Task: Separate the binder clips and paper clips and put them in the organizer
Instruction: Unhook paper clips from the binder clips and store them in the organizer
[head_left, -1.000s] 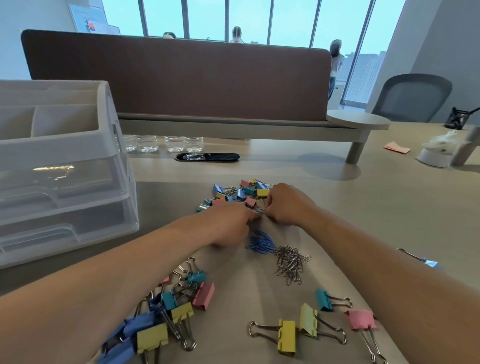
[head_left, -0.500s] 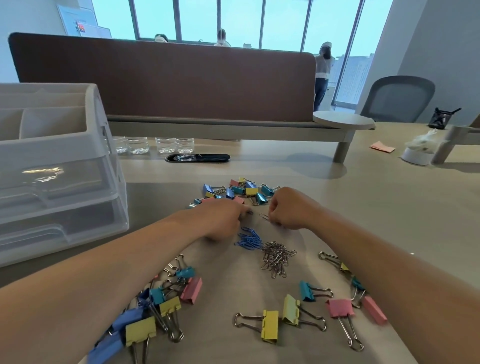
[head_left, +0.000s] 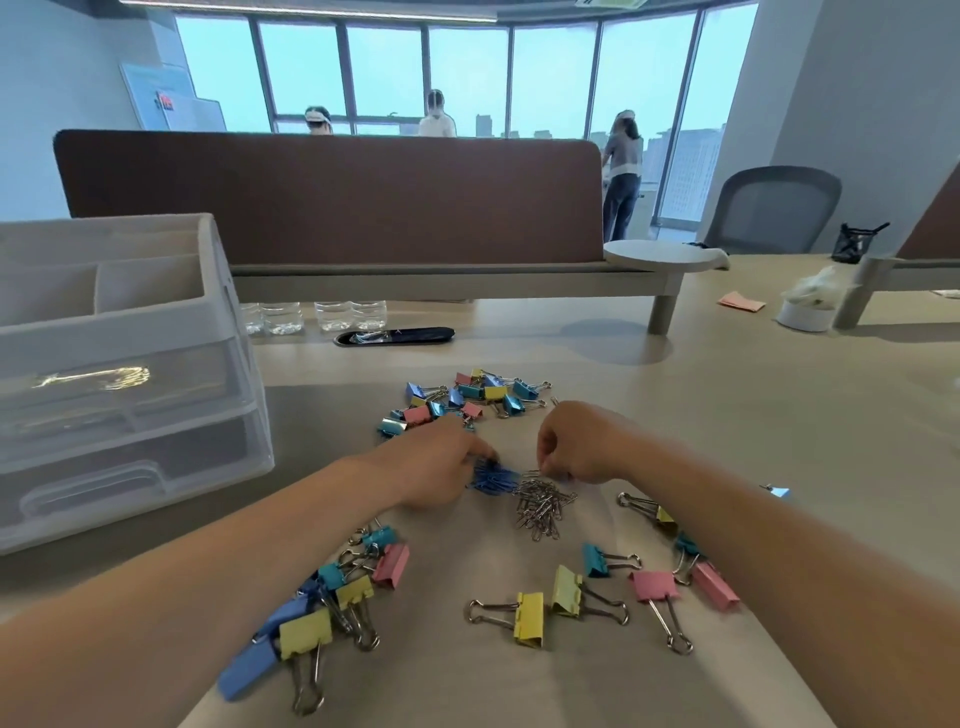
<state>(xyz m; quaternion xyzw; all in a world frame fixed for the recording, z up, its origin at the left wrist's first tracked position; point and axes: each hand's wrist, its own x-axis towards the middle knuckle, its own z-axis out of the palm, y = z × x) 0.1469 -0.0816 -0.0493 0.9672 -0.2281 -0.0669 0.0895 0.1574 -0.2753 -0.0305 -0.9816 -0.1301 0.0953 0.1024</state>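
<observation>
The organizer (head_left: 119, 364) at the left edge of the surface (head_left: 779, 415) shows no clips in its top compartments; our hands have drawn back from the small binder clips (head_left: 467, 400) at the far side to the two heaps mid-surface; the left hand (head_left: 436, 467) touches the blue paper clips (head_left: 493, 479), its grip hidden, so we cannot tell; the right hand (head_left: 576, 447) pinches a clip at the silver paper clips (head_left: 543, 506); we judge sorting continues, filing not begun.
</observation>
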